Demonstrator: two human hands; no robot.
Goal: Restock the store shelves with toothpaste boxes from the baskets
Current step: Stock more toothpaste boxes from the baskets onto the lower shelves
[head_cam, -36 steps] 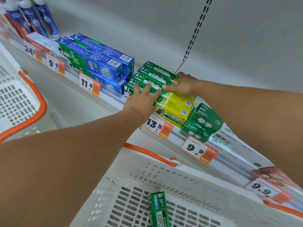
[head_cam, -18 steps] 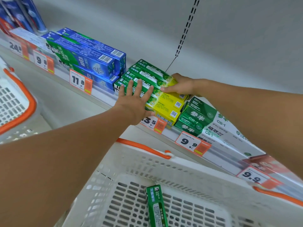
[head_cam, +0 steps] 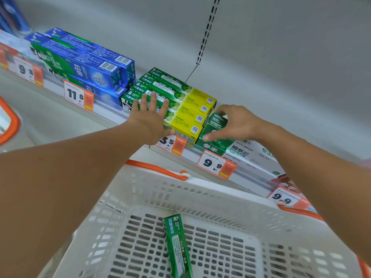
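Note:
A stack of green-and-yellow toothpaste boxes lies on the shelf. My left hand rests flat against its front, fingers spread. My right hand grips the end of a dark green toothpaste box just right of the stack, thumb below and fingers on top. One green toothpaste box lies on the bottom of the white basket below the shelf.
Blue toothpaste boxes are stacked to the left, white-and-green boxes to the right. Orange price tags line the shelf edge. A second basket's orange rim shows at the far left. The grey back wall has a slotted upright.
My right hand has left the top of the green-and-yellow stack and moved right and down onto the dark green box. My left hand stays pressed on the stack's front.

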